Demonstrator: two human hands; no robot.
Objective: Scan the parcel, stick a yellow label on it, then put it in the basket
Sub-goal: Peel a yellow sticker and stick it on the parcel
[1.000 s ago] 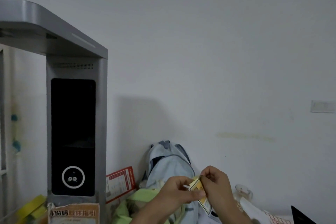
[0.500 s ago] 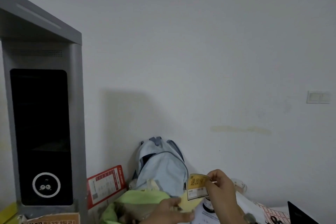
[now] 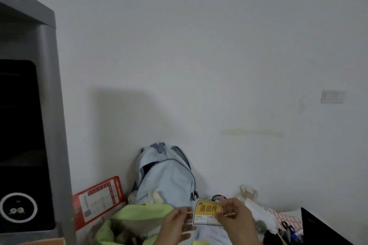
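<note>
My right hand (image 3: 237, 219) pinches a yellow label (image 3: 207, 212) with black characters by its right edge, holding it flat toward me at the bottom of the view. My left hand (image 3: 177, 226) is just left of the label with fingers spread, its fingertips close to the label's left edge and holding nothing. Below the label lies a white parcel surface (image 3: 215, 234) with faint print, mostly cut off by the frame. A grey scanner stand (image 3: 47, 125) with a dark screen rises at the left.
A pale blue backpack (image 3: 165, 177) leans on the white wall behind my hands. A green cloth (image 3: 135, 219) lies to its left, beside a red card (image 3: 97, 199). A sheet of small stickers (image 3: 286, 220), scissors and a dark object sit at the right.
My right hand peeled the yellow label free and lowered it, turning it flat toward me. My left hand let go and opened. The view shifted right.
</note>
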